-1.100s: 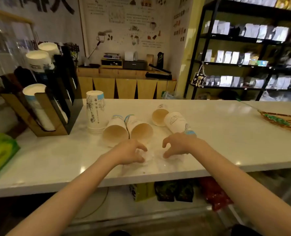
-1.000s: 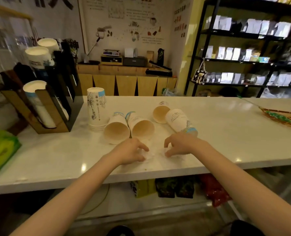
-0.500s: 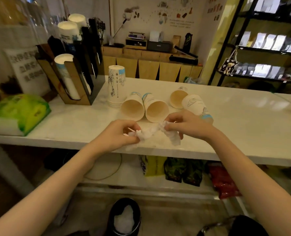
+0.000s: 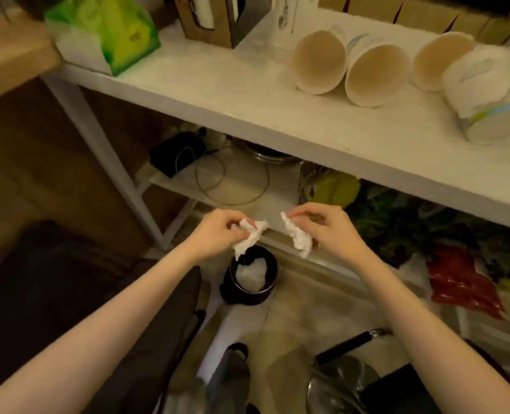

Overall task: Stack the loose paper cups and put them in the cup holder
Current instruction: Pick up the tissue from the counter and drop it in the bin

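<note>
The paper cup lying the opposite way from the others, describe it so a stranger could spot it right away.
Look along the white counter to the row of four cups lying on their sides. It is the rightmost cup, nearest the edge. The other three show tan insides; this one shows its closed base and printed wall.

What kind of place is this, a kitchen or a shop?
Probably a drinks or coffee shop counter: loose paper cups lie on a white counter, a cup holder stands behind, a small bin below.

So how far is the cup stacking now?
Not started, it seems: four loose cups lie on their sides on the counter. Left hand and right hand each pinch crumpled tissue above the black bin. Still to do: stacking the cups and loading the holder.
</note>
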Demonstrator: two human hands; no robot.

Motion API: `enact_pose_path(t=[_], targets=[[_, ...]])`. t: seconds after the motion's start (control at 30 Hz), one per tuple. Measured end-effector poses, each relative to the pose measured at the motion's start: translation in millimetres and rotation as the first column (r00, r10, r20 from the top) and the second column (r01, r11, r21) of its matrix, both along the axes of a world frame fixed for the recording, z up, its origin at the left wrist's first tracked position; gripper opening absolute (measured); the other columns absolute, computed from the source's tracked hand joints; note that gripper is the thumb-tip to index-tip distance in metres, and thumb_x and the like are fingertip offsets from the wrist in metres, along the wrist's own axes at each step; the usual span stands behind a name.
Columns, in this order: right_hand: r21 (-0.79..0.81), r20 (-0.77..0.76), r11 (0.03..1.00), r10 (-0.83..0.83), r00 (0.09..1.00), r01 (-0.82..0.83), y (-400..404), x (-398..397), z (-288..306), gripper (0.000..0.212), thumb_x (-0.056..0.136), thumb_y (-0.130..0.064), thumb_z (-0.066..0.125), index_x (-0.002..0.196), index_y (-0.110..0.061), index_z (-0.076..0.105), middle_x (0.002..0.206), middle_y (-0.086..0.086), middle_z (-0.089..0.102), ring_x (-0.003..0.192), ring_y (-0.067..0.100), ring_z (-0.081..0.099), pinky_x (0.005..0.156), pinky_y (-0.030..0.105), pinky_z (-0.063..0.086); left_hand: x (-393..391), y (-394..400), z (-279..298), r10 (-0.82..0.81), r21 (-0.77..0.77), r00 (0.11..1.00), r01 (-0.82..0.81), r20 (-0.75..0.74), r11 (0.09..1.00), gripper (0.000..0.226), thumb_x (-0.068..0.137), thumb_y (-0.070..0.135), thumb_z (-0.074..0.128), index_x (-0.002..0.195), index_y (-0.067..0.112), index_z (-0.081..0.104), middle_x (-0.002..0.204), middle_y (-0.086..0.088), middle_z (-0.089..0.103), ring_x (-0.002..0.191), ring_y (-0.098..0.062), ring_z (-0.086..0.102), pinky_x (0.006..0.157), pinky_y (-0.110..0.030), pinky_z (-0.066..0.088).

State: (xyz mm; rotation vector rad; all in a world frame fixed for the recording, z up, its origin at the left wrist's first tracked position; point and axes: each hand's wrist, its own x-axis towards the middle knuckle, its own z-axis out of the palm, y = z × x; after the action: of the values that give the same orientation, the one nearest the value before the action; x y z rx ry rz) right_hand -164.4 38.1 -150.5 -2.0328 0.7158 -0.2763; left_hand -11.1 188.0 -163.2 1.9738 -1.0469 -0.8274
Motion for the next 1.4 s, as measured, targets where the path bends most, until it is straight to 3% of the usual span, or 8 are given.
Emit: enact_pose_path(t=[0.13, 0.37, 0.5, 0.63, 0.83, 0.93, 1.03, 1.4], targets=[[0.12, -0.025, 0.976, -0.179, 0.984, 0.18, -5, 9, -91, 0.014, 0.091, -0.018, 0.052, 0.093, -0.018, 0.066, 0.084, -0.006, 0.063, 0.086, 0.018, 0.06, 0.078, 0.035, 0.05, 4, -11, -75, 0.118, 0.095, 0.992, -0.113, -0.044, 0.989, 0.016, 0.08, 0.012, 0.059, 0.088, 0.002, 0.068, 0.083, -0.01, 0.065, 0.08, -0.017, 0.059, 0.067, -0.025, 0.041], [0.236, -0.067, 0.902, -0.355, 0.932, 0.361, -19, 28, -257, 0.021, 0.089, -0.004, 0.05, 0.104, 0.001, 0.064, 0.098, 0.011, 0.063, 0.077, 0.013, 0.057, 0.069, 0.015, 0.045, 13, -43, -238, 0.221, 0.139, 0.974, -0.213, -0.046, 0.967, 0.019, 0.084, 0.004, 0.052, 0.096, 0.007, 0.067, 0.093, -0.003, 0.062, 0.088, -0.014, 0.056, 0.06, -0.009, 0.042], [0.309, -0.154, 0.843, -0.413, 0.898, 0.441, -26, 41, -369, 0.029, 0.084, 0.006, 0.049, 0.11, 0.001, 0.06, 0.102, 0.011, 0.06, 0.078, 0.015, 0.056, 0.058, 0.005, 0.042, 18, -55, -351, 0.268, 0.198, 0.962, -0.255, -0.042, 0.947, 0.017, 0.083, 0.008, 0.054, 0.099, 0.008, 0.06, 0.093, -0.013, 0.063, 0.087, -0.026, 0.06, 0.062, -0.023, 0.042], [0.243, -0.231, 0.872, -0.373, 0.899, 0.425, -33, 54, -485, 0.03, 0.084, -0.003, 0.055, 0.113, -0.008, 0.058, 0.104, 0.017, 0.066, 0.089, 0.027, 0.063, 0.071, 0.025, 0.05, 19, -70, -456, 0.306, 0.175, 0.952, -0.299, -0.014, 0.938, 0.029, 0.08, 0.03, 0.054, 0.098, 0.007, 0.059, 0.091, -0.016, 0.065, 0.084, -0.028, 0.06, 0.073, -0.036, 0.046], [0.16, -0.308, 0.934, -0.262, 0.915, 0.321, -46, 77, -606, 0.03, 0.087, -0.014, 0.054, 0.117, -0.015, 0.055, 0.113, 0.015, 0.062, 0.097, 0.027, 0.062, 0.085, 0.038, 0.052, 25, -94, -575, 0.293, 0.171, 0.956, -0.29, 0.007, 0.942, 0.008, 0.086, 0.007, 0.052, 0.085, 0.001, 0.057, 0.066, 0.001, 0.048, 0.068, -0.023, 0.055, 0.054, -0.005, 0.035], [0.185, -0.413, 0.955, -0.14, 0.9, 0.233, -58, 91, -640, 0.039, 0.088, -0.012, 0.05, 0.127, -0.013, 0.045, 0.121, 0.018, 0.055, 0.102, 0.032, 0.059, 0.084, 0.034, 0.049, 32, -115, -613, 0.24, 0.207, 0.97, -0.228, -0.033, 0.951, 0.022, 0.085, 0.006, 0.053, 0.106, 0.002, 0.056, 0.097, -0.014, 0.061, 0.094, -0.032, 0.059, 0.065, -0.008, 0.036], [0.204, -0.499, 0.962, -0.058, 0.865, 0.183, -66, 99, -656, 0.053, 0.086, -0.004, 0.05, 0.136, -0.012, 0.034, 0.132, 0.02, 0.047, 0.114, 0.036, 0.053, 0.096, 0.041, 0.048, 32, -128, -630, 0.167, 0.351, 0.981, -0.122, -0.101, 0.929, 0.051, 0.084, 0.007, 0.056, 0.132, 0.005, 0.038, 0.13, -0.02, 0.051, 0.117, -0.033, 0.051, 0.092, -0.029, 0.042], [0.189, -0.396, 0.964, -0.098, 0.913, 0.186, -51, 89, -583, 0.057, 0.083, -0.011, 0.061, 0.133, -0.006, 0.036, 0.12, 0.018, 0.059, 0.11, 0.03, 0.059, 0.091, 0.034, 0.05, 30, -103, -557, 0.171, 0.309, 0.968, -0.107, -0.186, 0.945, 0.057, 0.084, 0.016, 0.06, 0.135, 0.011, 0.035, 0.135, -0.015, 0.048, 0.122, -0.027, 0.048, 0.093, -0.028, 0.04]])
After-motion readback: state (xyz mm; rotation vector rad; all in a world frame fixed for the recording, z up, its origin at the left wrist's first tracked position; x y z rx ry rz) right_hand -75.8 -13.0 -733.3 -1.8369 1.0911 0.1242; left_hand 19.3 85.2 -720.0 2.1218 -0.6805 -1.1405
